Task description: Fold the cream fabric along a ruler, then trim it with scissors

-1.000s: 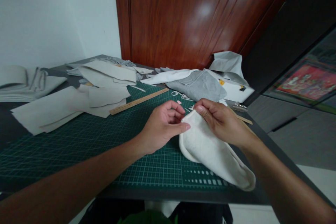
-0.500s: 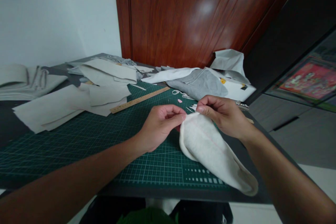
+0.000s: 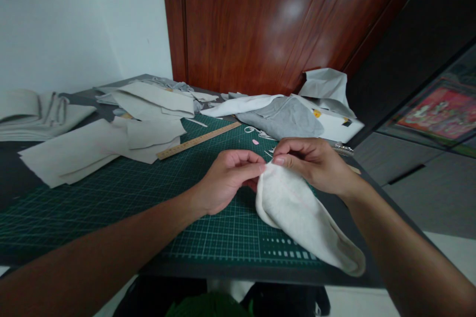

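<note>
Since a second ago your hands have closed in: both now pinch the same top corner of the white felt piece (image 3: 301, 213), where earlier your left hand (image 3: 226, 181) only touched its edge. The piece has barely shifted; its long end lies on the green cutting mat (image 3: 111, 203) and trails over the near edge of the worktop (image 3: 11, 178).

Left-hand fingers (image 3: 256, 171) are nearly shut on the felt's upper edge, thumb against index. Right hand (image 3: 316, 166) is curled, fingertips clamped on the same corner from above. A faint pink line runs down the felt.

My read: you're lining up or parting two layers at that tip. Keep the pinches close together, work along the pink line, and let the mat carry the weight.

Wooden ruler (image 3: 199, 140), grey fabric offcuts (image 3: 100, 146) and grey cloth (image 3: 286, 119) lie well apart, behind.
</note>
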`<state>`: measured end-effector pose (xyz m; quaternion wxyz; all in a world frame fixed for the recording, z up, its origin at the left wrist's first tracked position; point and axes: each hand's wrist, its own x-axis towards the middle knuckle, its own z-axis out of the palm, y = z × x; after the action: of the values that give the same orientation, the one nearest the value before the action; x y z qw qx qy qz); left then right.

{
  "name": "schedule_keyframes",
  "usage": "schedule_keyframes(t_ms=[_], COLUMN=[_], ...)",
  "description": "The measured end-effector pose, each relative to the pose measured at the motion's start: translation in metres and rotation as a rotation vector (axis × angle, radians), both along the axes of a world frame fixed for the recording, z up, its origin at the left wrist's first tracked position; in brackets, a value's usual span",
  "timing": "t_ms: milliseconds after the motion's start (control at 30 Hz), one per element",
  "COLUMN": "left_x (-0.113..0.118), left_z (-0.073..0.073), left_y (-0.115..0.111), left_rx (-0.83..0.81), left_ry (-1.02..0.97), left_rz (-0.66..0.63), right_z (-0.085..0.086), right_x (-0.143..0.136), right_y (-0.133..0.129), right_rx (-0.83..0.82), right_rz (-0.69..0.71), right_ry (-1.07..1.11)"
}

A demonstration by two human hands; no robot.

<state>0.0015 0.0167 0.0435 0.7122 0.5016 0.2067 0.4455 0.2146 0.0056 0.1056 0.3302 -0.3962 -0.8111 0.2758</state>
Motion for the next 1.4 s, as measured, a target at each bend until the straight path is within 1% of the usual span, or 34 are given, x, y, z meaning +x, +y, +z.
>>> schedule_keyframes(t_ms=[100,233,333,400,467,567,700,767,833,900,1067,1267,1333,1400], left_x=[-0.002,-0.005,-0.006,-0.006,-0.007,-0.007,-0.008,-0.008,-0.007,-0.007,-0.004,-0.004,-0.004,-0.002], left_z=[-0.001,0.0,0.001,0.001,0.002,0.003,0.003,0.003,0.002,0.001,-0.002,-0.002,-0.001,0.001], left_y=[0.002,0.003,0.001,0.0,-0.001,-0.001,-0.003,-0.006,-0.007,-0.008,-0.008,-0.012,-0.011,-0.01], left_rx=[-0.004,0.0,0.063,0.129,0.18,0.214,0.212,0.194,0.179,0.175,0.189,0.195,0.184,0.184], left_ry=[0.001,0.022,0.013,-0.013,-0.035,-0.033,-0.02,-0.018,-0.022,-0.034,-0.084,-0.11,-0.077,0.008], left_rz=[-0.039,-0.108,-0.124,-0.113,-0.125,-0.215,-0.304,-0.375,-0.446,-0.485,-0.546,-0.577,-0.588,-0.608], right_z=[0.003,0.007,0.008,0.004,-0.001,-0.008,-0.01,-0.008,-0.007,-0.008,-0.014,-0.015,-0.018,-0.022], right_x=[-0.004,-0.014,-0.02,-0.023,-0.025,-0.026,-0.03,-0.031,-0.031,-0.032,-0.036,-0.041,-0.041,-0.043], right_y=[0.001,0.003,0.006,0.009,0.012,0.015,0.016,0.015,0.015,0.014,0.013,0.013,0.013,0.013], right_rx=[0.009,0.04,0.034,0.022,0.028,0.057,0.058,0.05,0.025,-0.014,-0.065,-0.101,-0.094,-0.077], right_rz=[-0.005,0.038,0.073,0.058,-0.002,-0.057,-0.017,-0.009,-0.003,0.002,-0.013,-0.028,-0.053,-0.08], right_ry=[-0.069,-0.131,-0.155,-0.133,-0.093,-0.058,-0.04,-0.016,0.006,0.034,0.12,0.188,0.208,0.217])
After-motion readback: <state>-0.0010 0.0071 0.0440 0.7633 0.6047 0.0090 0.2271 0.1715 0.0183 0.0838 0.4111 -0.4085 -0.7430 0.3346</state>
